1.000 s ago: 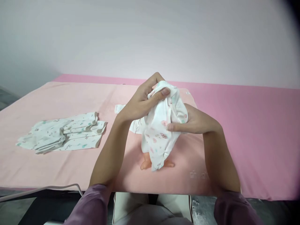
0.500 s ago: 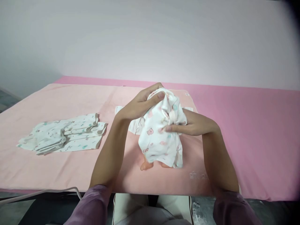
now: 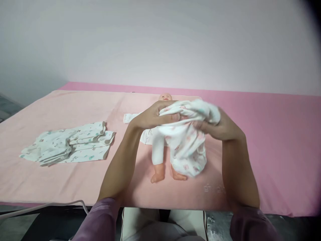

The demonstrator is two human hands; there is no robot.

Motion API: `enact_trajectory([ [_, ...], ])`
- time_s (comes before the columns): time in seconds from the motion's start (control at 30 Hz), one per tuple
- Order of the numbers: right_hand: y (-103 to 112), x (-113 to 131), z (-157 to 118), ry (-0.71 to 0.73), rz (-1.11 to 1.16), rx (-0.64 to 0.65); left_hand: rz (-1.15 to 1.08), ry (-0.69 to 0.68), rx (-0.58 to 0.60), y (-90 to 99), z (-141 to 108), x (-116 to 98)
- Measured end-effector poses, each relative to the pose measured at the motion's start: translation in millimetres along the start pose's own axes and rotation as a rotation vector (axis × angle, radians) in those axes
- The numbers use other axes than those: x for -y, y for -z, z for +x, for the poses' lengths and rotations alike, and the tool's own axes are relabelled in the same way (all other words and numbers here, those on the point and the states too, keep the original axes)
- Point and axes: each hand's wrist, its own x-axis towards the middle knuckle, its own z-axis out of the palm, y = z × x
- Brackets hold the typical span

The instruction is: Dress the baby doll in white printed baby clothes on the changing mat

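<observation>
A white baby garment [image 3: 187, 140] with pink and green prints hangs bunched between my two hands, its lower end blurred. My left hand [image 3: 155, 115] is closed on its upper left edge, thumb on top. Its right side is gripped by my right hand [image 3: 217, 127], whose fingers are partly covered by the cloth. Behind and below the cloth a baby doll [image 3: 157, 172] lies on its back, its head at the far end and bare feet towards me. It wears white clothing [image 3: 157, 150]; most of its trunk is hidden.
A folded white printed baby garment [image 3: 67, 144] lies on the left of the peach mat [image 3: 87, 184]. The mat covers much of a pink table surface [image 3: 271, 150] against a pale wall [image 3: 160, 43]. A white cable [image 3: 62, 203] runs along the front left edge.
The garment has shifted right and been gathered up between my hands, uncovering the doll's head and one leg. My right hand has moved up and to the right.
</observation>
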Motion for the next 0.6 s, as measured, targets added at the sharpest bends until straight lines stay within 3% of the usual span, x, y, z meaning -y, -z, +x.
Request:
enact_trajectory([
  [0.07,-2,-4,3,0.034,0.016,-0.199,0.024,0.001,0.015,-0.8,-1,3],
  [0.1,-3,-6,4,0.029,0.028,-0.215,0.040,-0.010,-0.013,-0.9,-1,4],
  [0.17,-2,-9,6,-0.008,0.055,-0.079,0.052,-0.042,-0.138,-1.2,1,7],
  [0.27,0,-8,5,-0.029,0.069,0.261,0.016,-0.073,-0.271,-3.2,5,12],
  [0.33,-2,-7,4,-0.021,0.062,0.305,-0.010,-0.062,-0.294,-5.4,7,16],
  [0.37,-4,-5,4,-0.010,0.062,0.214,-0.020,-0.049,-0.306,-6.5,7,18],
  [0.5,-18,-2,9,0.091,0.085,-0.434,-0.046,-0.010,-0.244,-8.4,2,26],
  [0.53,-21,-2,11,0.097,0.082,-0.502,-0.053,-0.016,-0.202,-8.3,1,27],
  [0.6,-23,-4,13,0.059,0.064,-0.460,-0.067,-0.028,-0.174,-7.8,0,27],
])
